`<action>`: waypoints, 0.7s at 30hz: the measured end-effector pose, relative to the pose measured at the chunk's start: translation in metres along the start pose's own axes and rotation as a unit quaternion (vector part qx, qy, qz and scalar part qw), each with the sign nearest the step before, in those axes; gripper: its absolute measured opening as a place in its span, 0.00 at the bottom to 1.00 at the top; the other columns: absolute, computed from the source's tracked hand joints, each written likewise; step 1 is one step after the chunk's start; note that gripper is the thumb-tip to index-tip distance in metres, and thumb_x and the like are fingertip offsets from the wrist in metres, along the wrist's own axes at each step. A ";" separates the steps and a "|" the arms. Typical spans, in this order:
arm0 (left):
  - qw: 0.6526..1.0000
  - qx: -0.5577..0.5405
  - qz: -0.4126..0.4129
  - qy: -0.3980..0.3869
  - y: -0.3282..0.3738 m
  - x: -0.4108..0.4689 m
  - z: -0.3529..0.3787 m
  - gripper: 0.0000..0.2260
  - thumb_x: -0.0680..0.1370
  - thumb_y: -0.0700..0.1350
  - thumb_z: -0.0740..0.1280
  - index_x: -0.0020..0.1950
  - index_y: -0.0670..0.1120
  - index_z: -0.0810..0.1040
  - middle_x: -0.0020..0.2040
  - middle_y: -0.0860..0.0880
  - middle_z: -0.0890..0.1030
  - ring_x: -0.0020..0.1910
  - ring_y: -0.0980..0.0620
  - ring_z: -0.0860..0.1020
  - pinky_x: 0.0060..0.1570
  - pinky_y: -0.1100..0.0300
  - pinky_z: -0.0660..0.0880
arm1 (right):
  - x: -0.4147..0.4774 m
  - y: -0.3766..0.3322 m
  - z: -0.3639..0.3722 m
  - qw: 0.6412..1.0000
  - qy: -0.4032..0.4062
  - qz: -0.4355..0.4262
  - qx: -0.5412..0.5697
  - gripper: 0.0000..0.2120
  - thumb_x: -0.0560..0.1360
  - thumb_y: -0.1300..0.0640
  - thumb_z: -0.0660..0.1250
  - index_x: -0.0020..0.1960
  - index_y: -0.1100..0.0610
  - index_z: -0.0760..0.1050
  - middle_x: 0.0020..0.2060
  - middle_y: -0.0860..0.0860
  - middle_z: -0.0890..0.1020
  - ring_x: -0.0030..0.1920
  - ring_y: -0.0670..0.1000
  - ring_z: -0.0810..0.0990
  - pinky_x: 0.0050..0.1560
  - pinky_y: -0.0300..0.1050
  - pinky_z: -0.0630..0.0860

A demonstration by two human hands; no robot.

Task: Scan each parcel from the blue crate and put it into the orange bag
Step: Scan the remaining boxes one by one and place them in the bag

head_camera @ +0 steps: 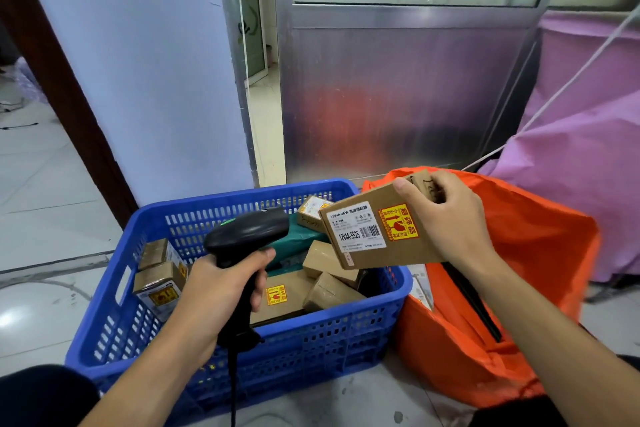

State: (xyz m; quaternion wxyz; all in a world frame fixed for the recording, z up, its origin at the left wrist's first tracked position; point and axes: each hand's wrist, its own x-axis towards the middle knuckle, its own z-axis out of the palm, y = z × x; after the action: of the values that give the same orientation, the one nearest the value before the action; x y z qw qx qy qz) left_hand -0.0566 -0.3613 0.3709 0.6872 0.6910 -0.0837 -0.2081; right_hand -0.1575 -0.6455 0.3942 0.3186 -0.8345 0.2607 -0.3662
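My left hand [221,284] grips a black barcode scanner [247,236] by its handle above the blue crate [242,347]; the scanner head points right. My right hand [450,218] holds a flat cardboard parcel [367,236] by its right end over the crate's right rim, its white barcode label and yellow-red fragile sticker facing me. The parcel is a short gap from the scanner head. Several brown cardboard parcels [329,288] and a green packet [294,246] lie inside the crate. The orange bag [502,322] stands open right of the crate, below my right forearm.
A purple fabric bin [588,149] with a white cord stands behind the orange bag. A metal door panel [398,97] and a pale wall [156,80] rise behind the crate. Grey tiled floor [52,201] spreads to the left. The scanner cable hangs toward me.
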 end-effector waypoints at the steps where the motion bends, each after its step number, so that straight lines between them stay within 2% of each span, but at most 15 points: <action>1: 1.000 0.002 -0.003 0.000 -0.001 0.000 0.001 0.10 0.78 0.43 0.75 0.49 0.36 0.82 0.33 0.43 0.77 0.27 0.49 0.73 0.34 0.53 0.73 | 0.001 0.003 -0.004 0.999 -0.012 -0.003 -0.032 0.20 0.75 0.30 0.66 0.41 0.47 0.76 0.42 0.46 0.80 0.43 0.46 0.78 0.41 0.47 0.72; 3: 1.000 0.015 -0.005 -0.004 -0.003 0.000 0.005 0.09 0.79 0.43 0.74 0.47 0.37 0.82 0.34 0.42 0.78 0.27 0.49 0.73 0.34 0.52 0.73 | 0.000 0.009 -0.015 0.997 -0.019 -0.004 -0.080 0.22 0.73 0.28 0.63 0.37 0.46 0.73 0.42 0.48 0.76 0.43 0.48 0.75 0.40 0.46 0.67; 5: 1.000 0.028 -0.008 -0.012 -0.007 0.000 0.011 0.10 0.80 0.43 0.72 0.46 0.36 0.81 0.34 0.41 0.80 0.29 0.47 0.75 0.35 0.52 0.75 | -0.003 0.013 -0.027 0.992 -0.006 -0.009 -0.127 0.24 0.72 0.27 0.62 0.40 0.47 0.75 0.42 0.48 0.74 0.43 0.48 0.74 0.39 0.45 0.64; 7: 0.999 0.031 -0.010 -0.019 -0.012 0.000 0.019 0.10 0.81 0.43 0.71 0.50 0.35 0.82 0.37 0.39 0.85 0.32 0.44 0.80 0.38 0.51 0.77 | -0.005 0.016 -0.040 0.984 0.015 -0.027 -0.176 0.23 0.73 0.27 0.62 0.43 0.48 0.75 0.41 0.47 0.74 0.42 0.48 0.73 0.39 0.45 0.64; 9: 0.999 0.035 -0.015 -0.021 -0.017 0.001 0.027 0.11 0.82 0.45 0.70 0.53 0.36 0.82 0.42 0.36 0.87 0.36 0.41 0.84 0.43 0.49 0.78 | -0.007 0.021 -0.055 0.979 0.024 -0.036 -0.199 0.25 0.74 0.27 0.63 0.40 0.49 0.75 0.37 0.44 0.76 0.37 0.44 0.73 0.36 0.44 0.63; 11: 0.999 0.027 -0.032 -0.021 -0.023 0.004 0.032 0.15 0.80 0.48 0.71 0.54 0.35 0.82 0.43 0.35 0.87 0.39 0.40 0.84 0.46 0.47 0.78 | -0.005 0.032 -0.067 0.979 0.008 -0.026 -0.200 0.27 0.73 0.25 0.61 0.37 0.49 0.75 0.33 0.44 0.78 0.35 0.44 0.75 0.36 0.47 0.66; 13: 0.998 0.007 -0.055 -0.028 -0.027 0.007 0.042 0.19 0.78 0.52 0.73 0.55 0.35 0.82 0.44 0.35 0.87 0.39 0.40 0.84 0.48 0.47 0.79 | -0.004 0.045 -0.080 0.981 -0.012 -0.012 -0.196 0.30 0.72 0.22 0.57 0.36 0.49 0.76 0.33 0.44 0.80 0.37 0.48 0.78 0.40 0.52 0.74; 15: 0.997 0.017 -0.062 -0.036 -0.029 0.009 0.053 0.21 0.75 0.55 0.74 0.55 0.37 0.83 0.46 0.35 0.87 0.40 0.39 0.85 0.52 0.44 0.80 | -0.003 0.054 -0.091 0.981 -0.015 0.000 -0.194 0.33 0.71 0.21 0.54 0.35 0.50 0.77 0.33 0.45 0.81 0.37 0.50 0.79 0.42 0.56 0.78; 17: 0.995 0.028 -0.073 -0.054 -0.029 0.011 0.068 0.21 0.76 0.56 0.73 0.56 0.39 0.83 0.48 0.37 0.87 0.41 0.39 0.85 0.51 0.45 0.81 | -0.002 0.057 -0.102 0.980 -0.002 0.006 -0.200 0.33 0.71 0.21 0.55 0.36 0.50 0.78 0.34 0.44 0.81 0.38 0.49 0.80 0.41 0.53 0.78; 21: 0.991 0.015 -0.113 -0.072 -0.032 0.022 0.101 0.16 0.80 0.52 0.70 0.56 0.38 0.79 0.49 0.37 0.88 0.34 0.41 0.82 0.43 0.49 0.79 | 0.006 0.062 -0.129 0.975 0.024 0.032 -0.219 0.30 0.73 0.25 0.60 0.38 0.51 0.80 0.35 0.46 0.80 0.39 0.52 0.77 0.39 0.48 0.69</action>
State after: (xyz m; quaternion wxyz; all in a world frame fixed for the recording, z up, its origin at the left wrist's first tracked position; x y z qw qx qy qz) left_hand -0.0827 -0.4611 0.3382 0.6407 0.6896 -0.0575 -0.3326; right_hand -0.2670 -0.7343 0.4202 0.1337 -0.8662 0.3688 -0.3096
